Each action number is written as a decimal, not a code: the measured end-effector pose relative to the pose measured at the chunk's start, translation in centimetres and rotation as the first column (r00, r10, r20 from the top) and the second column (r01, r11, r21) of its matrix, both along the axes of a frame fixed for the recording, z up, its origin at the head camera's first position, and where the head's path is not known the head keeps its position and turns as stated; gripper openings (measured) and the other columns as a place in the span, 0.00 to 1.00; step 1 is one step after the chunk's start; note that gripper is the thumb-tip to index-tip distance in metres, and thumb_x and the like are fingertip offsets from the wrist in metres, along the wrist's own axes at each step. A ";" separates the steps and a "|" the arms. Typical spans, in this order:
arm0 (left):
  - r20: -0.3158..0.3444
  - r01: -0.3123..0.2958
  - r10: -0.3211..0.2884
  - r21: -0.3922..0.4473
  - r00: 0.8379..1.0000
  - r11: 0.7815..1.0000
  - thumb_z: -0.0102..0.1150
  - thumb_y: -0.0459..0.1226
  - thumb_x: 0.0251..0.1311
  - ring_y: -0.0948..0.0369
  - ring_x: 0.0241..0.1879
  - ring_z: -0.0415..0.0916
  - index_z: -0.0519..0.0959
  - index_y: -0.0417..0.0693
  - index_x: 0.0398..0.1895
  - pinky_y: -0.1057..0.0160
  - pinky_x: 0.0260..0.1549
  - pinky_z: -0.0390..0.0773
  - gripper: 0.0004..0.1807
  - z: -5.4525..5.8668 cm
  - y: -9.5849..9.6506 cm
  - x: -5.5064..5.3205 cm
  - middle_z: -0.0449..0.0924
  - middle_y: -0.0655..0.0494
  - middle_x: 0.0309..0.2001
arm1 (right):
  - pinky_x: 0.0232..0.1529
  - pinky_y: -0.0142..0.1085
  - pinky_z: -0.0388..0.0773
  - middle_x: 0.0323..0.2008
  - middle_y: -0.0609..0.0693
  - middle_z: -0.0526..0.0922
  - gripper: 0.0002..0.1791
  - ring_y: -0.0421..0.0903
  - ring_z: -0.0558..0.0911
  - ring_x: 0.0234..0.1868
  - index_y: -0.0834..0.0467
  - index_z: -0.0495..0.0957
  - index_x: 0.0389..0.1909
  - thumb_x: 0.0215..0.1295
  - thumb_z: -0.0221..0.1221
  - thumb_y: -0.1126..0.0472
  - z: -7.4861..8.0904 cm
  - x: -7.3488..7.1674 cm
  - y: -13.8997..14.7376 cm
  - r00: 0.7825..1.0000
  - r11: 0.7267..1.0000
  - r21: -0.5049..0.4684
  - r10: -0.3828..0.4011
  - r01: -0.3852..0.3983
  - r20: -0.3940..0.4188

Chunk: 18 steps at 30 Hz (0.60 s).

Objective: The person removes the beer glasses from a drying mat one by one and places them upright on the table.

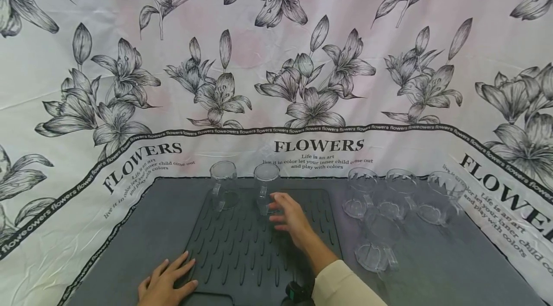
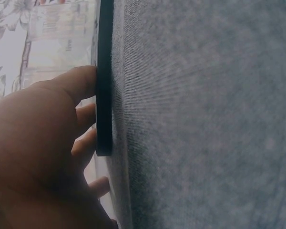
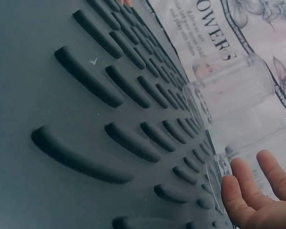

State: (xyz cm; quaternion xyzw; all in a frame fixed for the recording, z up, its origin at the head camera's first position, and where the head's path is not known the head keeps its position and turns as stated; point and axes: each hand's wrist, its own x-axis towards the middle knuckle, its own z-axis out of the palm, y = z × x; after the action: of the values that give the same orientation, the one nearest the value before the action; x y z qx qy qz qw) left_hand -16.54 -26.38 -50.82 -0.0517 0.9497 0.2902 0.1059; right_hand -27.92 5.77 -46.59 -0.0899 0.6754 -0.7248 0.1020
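I see the nearer mug (image 1: 265,183) at the far end of the mat (image 1: 242,253), just left of my right hand (image 1: 293,219), fingers parted and slightly bent; I can't tell whether they touch it. My left hand (image 1: 166,282), fingers spread, rests at the mat's near left edge. Another mug (image 1: 225,185) stands at its far left corner, and four more mugs (image 1: 401,193) right of it. Behind the mat, the cloth (image 1: 242,49) reads "FLOWERS", "Life is an art", "and play with colors"; its dark band repeats "flowers".
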 end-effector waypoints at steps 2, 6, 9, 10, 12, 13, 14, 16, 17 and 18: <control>-0.002 0.005 -0.005 -0.003 1.000 1.000 0.65 0.66 0.44 0.33 0.66 0.48 0.75 0.54 0.65 0.26 0.53 0.41 0.45 0.0 0.0 0.0 0.60 0.48 0.70 | 0.49 0.57 0.73 0.57 0.63 0.73 0.32 0.65 0.76 0.53 0.60 0.66 0.65 0.73 0.44 0.40 0.0 -0.1 -0.3 1.000 1.000 0.011 0.007 -0.008 0.010; -0.003 0.007 -0.007 -0.007 1.000 1.000 0.64 0.66 0.45 0.33 0.66 0.49 0.75 0.54 0.65 0.25 0.53 0.42 0.44 0.0 -0.1 0.0 0.60 0.49 0.70 | 0.49 0.57 0.74 0.57 0.64 0.73 0.32 0.65 0.77 0.52 0.60 0.67 0.65 0.73 0.45 0.40 -0.2 -0.5 -0.9 1.000 1.000 0.015 0.013 -0.014 0.026; -0.004 0.003 -0.003 -0.006 1.000 1.000 0.64 0.66 0.45 0.33 0.66 0.49 0.75 0.54 0.64 0.25 0.53 0.42 0.44 0.0 -0.1 0.0 0.61 0.49 0.70 | 0.51 0.57 0.73 0.57 0.66 0.72 0.32 0.66 0.76 0.52 0.61 0.67 0.65 0.73 0.45 0.40 -0.5 -0.8 -1.3 0.999 1.000 0.010 0.029 -0.030 0.031; -0.006 0.003 -0.003 -0.005 1.000 1.000 0.65 0.66 0.45 0.33 0.66 0.49 0.75 0.54 0.64 0.25 0.54 0.42 0.44 0.0 -0.1 0.0 0.61 0.49 0.70 | 0.52 0.57 0.72 0.58 0.66 0.72 0.32 0.66 0.76 0.53 0.61 0.67 0.65 0.73 0.45 0.40 -0.6 -0.9 -1.5 0.999 0.999 0.009 0.034 -0.034 0.035; -0.008 0.001 -0.001 -0.005 1.000 1.000 0.65 0.66 0.45 0.33 0.66 0.49 0.75 0.54 0.64 0.25 0.53 0.42 0.44 0.0 -0.1 0.0 0.61 0.49 0.70 | 0.53 0.58 0.71 0.58 0.67 0.72 0.32 0.66 0.76 0.53 0.61 0.68 0.65 0.73 0.46 0.40 -0.7 -1.0 -1.8 0.999 0.999 0.011 0.039 -0.039 0.035; -0.009 0.000 0.000 -0.007 1.000 1.000 0.65 0.66 0.45 0.33 0.66 0.50 0.75 0.54 0.64 0.25 0.53 0.43 0.44 -0.1 0.0 0.0 0.61 0.49 0.70 | 0.53 0.58 0.71 0.58 0.67 0.72 0.32 0.66 0.76 0.54 0.61 0.68 0.65 0.73 0.46 0.40 -0.8 -1.1 -1.9 0.999 0.999 0.013 0.041 -0.042 0.034; -0.010 0.000 0.000 -0.008 1.000 1.000 0.65 0.66 0.45 0.33 0.66 0.50 0.75 0.55 0.64 0.25 0.53 0.43 0.43 -0.1 0.0 0.0 0.61 0.49 0.70 | 0.54 0.58 0.71 0.58 0.67 0.72 0.32 0.66 0.76 0.54 0.61 0.68 0.65 0.73 0.46 0.40 -0.8 -1.1 -2.0 0.999 0.999 0.014 0.043 -0.043 0.034; -0.009 -0.001 0.001 -0.004 1.000 1.000 0.65 0.65 0.45 0.33 0.66 0.50 0.75 0.55 0.64 0.25 0.53 0.43 0.43 -0.1 0.0 -0.1 0.61 0.49 0.70 | 0.54 0.58 0.70 0.58 0.66 0.73 0.32 0.65 0.75 0.54 0.61 0.68 0.64 0.73 0.46 0.40 -0.9 -1.1 -2.3 0.999 0.999 0.016 0.043 -0.044 0.033; -0.008 -0.002 0.002 -0.003 1.000 1.000 0.65 0.65 0.46 0.34 0.66 0.50 0.75 0.55 0.64 0.25 0.53 0.43 0.43 -0.2 0.0 -0.1 0.61 0.49 0.70 | 0.54 0.58 0.70 0.58 0.66 0.73 0.33 0.65 0.75 0.55 0.61 0.68 0.64 0.73 0.46 0.40 -1.0 -1.1 -2.5 0.998 0.999 0.017 0.046 -0.046 0.032; -0.005 -0.003 0.003 0.001 1.000 1.000 0.65 0.65 0.46 0.34 0.66 0.49 0.75 0.55 0.64 0.25 0.53 0.43 0.43 -0.2 -0.1 -0.1 0.61 0.49 0.70 | 0.54 0.58 0.70 0.58 0.67 0.72 0.33 0.65 0.75 0.55 0.61 0.69 0.65 0.73 0.46 0.40 -1.1 -1.1 -2.6 0.998 0.999 0.017 0.049 -0.049 0.032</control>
State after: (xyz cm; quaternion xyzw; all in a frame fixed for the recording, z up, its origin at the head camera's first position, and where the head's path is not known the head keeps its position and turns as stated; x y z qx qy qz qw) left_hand -16.61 -26.45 -51.01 -0.0523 0.9498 0.2907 0.1029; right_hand -29.06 3.18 -47.69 -0.0942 0.6777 -0.7174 0.1310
